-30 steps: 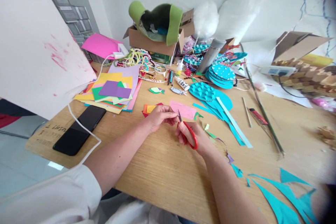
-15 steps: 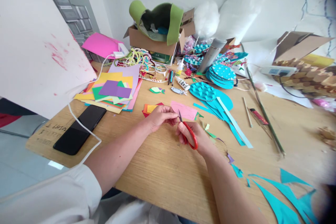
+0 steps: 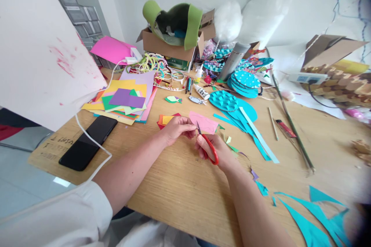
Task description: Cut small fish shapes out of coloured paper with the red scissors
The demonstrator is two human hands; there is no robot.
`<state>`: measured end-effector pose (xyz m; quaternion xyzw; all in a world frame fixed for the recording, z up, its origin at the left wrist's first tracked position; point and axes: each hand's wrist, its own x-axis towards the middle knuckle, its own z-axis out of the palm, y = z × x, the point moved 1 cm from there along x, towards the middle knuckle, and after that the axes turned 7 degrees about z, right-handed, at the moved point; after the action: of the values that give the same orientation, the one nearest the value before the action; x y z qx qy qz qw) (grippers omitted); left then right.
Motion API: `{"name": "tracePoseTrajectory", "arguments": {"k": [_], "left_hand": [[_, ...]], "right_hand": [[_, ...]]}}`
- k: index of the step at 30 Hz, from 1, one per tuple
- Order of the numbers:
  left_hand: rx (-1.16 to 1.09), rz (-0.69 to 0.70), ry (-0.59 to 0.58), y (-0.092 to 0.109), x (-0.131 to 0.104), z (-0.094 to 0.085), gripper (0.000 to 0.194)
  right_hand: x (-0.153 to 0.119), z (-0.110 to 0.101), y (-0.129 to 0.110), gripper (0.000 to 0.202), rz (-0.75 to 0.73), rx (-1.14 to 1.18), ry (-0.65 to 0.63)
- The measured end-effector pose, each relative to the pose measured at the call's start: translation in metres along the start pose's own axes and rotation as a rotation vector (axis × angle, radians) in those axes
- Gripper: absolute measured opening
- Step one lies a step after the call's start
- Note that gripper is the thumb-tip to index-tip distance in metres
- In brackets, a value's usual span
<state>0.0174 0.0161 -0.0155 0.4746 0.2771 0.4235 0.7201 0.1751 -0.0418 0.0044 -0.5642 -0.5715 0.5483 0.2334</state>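
Scissors (image 3: 215, 151), red-handled: were grasped in the right hand (image 3: 213, 148), its fingers wrapped about the handles; the blades were pointed toward the tabletop's far edge, tips near the left fingertips. Pink paper (image 3: 205, 122), marked with a thin outline: was pinched at its near left part by the left hand (image 3: 180, 128), around the middle of the tabletop (image 3: 174, 185). Coloured cards (image 3: 166, 119): were placed just beyond the left wrist. Green fish (image 3: 173, 100) and grey fish (image 3: 197, 100): were laid side by side, farther toward the far edge. Phone (image 3: 85, 146): was set by the near left corner, crossed by a white cable (image 3: 92, 142). Turquoise scraps (image 3: 307, 220): were strewn toward the near right corner.
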Motion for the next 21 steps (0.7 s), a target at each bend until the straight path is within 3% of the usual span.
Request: {"name": "tracePoseTrajectory", "arguments": {"k": [6,11,16,21], "left_hand": [[0.024,-0.01,0.034,0.0029,0.0002,0.0016,0.033],[-0.022,0.057,0.212,0.0074,0.0019,0.0013,0.049],[-0.003,0.07,0.224,0.0071,0.0027,0.0025,0.041],[-0.093,0.105,0.308,0.0052,0.0046,0.0008,0.031]], "right_hand": [[-0.0002,-0.0001,-0.0005,0.053,-0.002,-0.019,0.014],[-0.0021,-0.0005,-0.0047,0.054,0.035,-0.033,-0.027],[-0.002,0.0018,-0.0046,0.052,0.066,-0.029,-0.109],[-0.0019,0.0018,-0.0031,0.052,0.06,-0.058,-0.137]]}}
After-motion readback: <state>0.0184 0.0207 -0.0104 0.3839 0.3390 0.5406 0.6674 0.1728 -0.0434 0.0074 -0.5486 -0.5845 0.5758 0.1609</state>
